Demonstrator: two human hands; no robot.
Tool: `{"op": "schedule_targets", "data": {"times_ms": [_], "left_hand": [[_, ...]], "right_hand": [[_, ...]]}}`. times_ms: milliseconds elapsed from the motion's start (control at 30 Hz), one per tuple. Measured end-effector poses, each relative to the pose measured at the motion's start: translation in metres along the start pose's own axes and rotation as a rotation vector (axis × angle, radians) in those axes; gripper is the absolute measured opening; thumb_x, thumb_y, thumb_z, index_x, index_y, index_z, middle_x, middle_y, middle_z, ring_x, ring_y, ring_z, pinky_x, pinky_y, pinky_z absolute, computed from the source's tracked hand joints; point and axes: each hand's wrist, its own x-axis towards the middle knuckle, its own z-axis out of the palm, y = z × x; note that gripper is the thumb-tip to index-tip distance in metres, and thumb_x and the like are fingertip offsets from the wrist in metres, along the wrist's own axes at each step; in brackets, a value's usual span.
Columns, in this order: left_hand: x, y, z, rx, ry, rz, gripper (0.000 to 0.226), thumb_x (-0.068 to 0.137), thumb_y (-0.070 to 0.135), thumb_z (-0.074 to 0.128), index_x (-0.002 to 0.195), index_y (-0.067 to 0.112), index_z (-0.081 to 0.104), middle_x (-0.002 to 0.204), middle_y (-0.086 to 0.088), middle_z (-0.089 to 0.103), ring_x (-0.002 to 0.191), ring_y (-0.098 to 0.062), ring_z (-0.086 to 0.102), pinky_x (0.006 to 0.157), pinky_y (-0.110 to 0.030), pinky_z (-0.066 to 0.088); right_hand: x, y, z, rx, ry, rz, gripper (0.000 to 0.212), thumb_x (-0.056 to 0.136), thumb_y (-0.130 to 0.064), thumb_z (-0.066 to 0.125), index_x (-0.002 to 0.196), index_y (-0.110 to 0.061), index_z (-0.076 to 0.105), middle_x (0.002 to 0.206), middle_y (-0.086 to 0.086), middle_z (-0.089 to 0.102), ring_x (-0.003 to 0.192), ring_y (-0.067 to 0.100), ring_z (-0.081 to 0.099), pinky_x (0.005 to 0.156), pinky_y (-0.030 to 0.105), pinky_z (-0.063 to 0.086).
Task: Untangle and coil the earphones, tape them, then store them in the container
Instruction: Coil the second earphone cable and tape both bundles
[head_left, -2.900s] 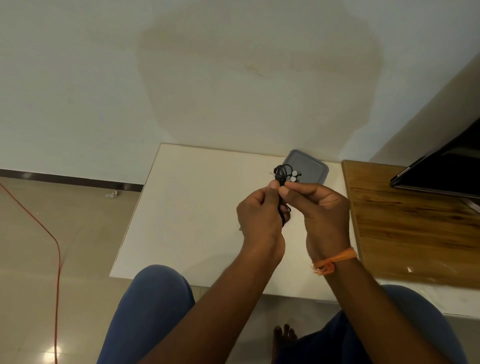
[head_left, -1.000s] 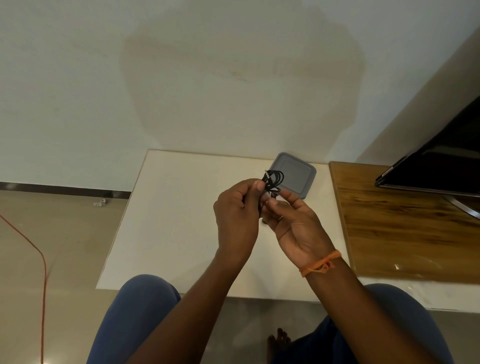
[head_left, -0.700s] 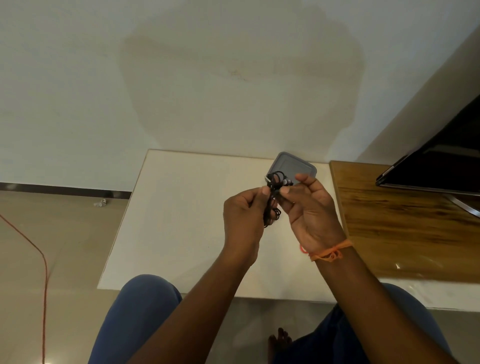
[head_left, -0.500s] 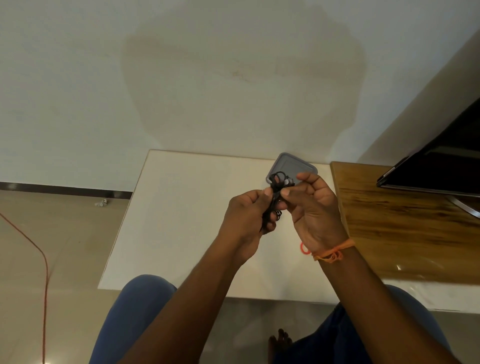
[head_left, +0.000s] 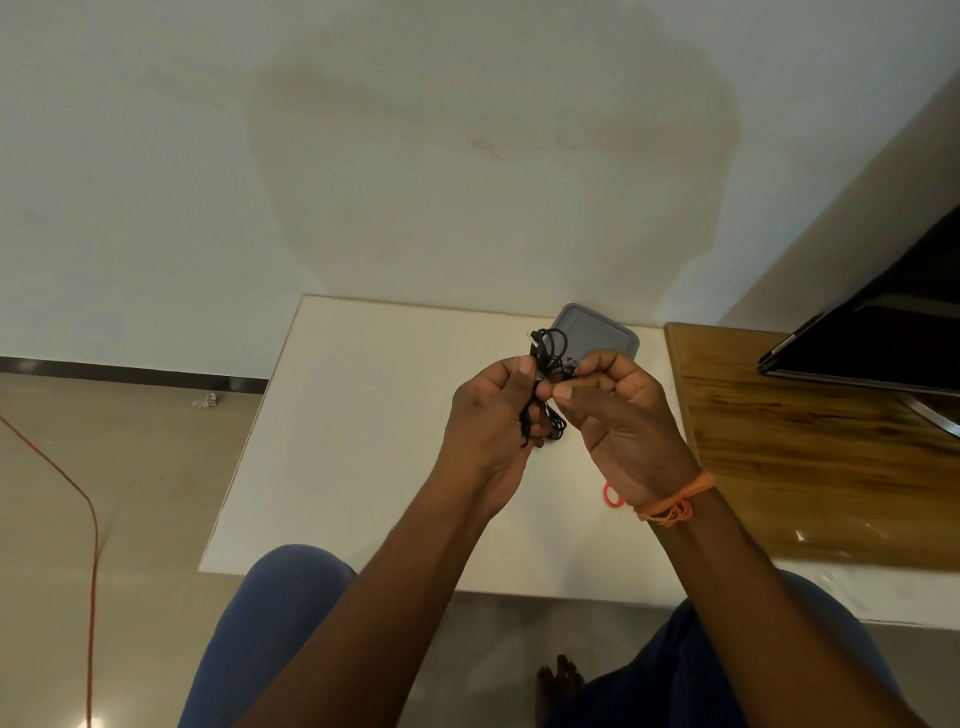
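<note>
Black earphones (head_left: 546, 349) are bunched into small loops and held in the air above the white table (head_left: 363, 415). My left hand (head_left: 488, 421) grips the bundle, with loops sticking out above and below the fingers. My right hand (head_left: 618, 421) pinches the cord just right of the left thumb. Behind the hands, a grey lidded container (head_left: 602, 332) lies on the table's far side. A red ring, maybe a tape roll (head_left: 612, 496), shows on the table by my right wrist, partly hidden.
A wooden board (head_left: 810, 457) adjoins the table on the right, with a dark screen (head_left: 883, 332) standing on it. An orange cable (head_left: 78, 493) runs across the floor at the left. My knees are below the table's near edge.
Both hands stay together over the table working the bundle. The right hand turned palm-up and back, and shifted its pinch on the cord; the view drifted slightly.
</note>
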Motion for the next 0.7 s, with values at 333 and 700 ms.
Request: {"op": "schedule_targets", "data": {"times_ms": [333,700], "left_hand": [[-0.001,0.01,-0.014,0.261,-0.243,0.117,0.022,0.099,0.015,0.051,0.096,0.004,0.069,0.071,-0.002,0.061,0.057,-0.011,0.04,0.054,-0.02,0.039],[-0.004,0.019,-0.018,0.415,-0.276,0.135,0.036,0.099,0.011,0.055,0.134,0.011,0.059,0.071,-0.005,0.063,0.055,-0.012,0.042,0.055,-0.02,0.044]], "right_hand": [[0.001,-0.002,-0.007,-0.253,0.024,-0.123,0.055,0.067,-0.017,0.08,0.119,-0.02,0.063,0.099,0.013,0.075,0.101,0.03,0.07,0.094,0.04,0.054],[0.0,0.014,-0.006,-0.192,0.108,-0.176,0.042,0.079,0.016,0.063,0.108,-0.014,0.069,0.099,0.009,0.076,0.1,0.029,0.07,0.09,0.042,0.056]]}}
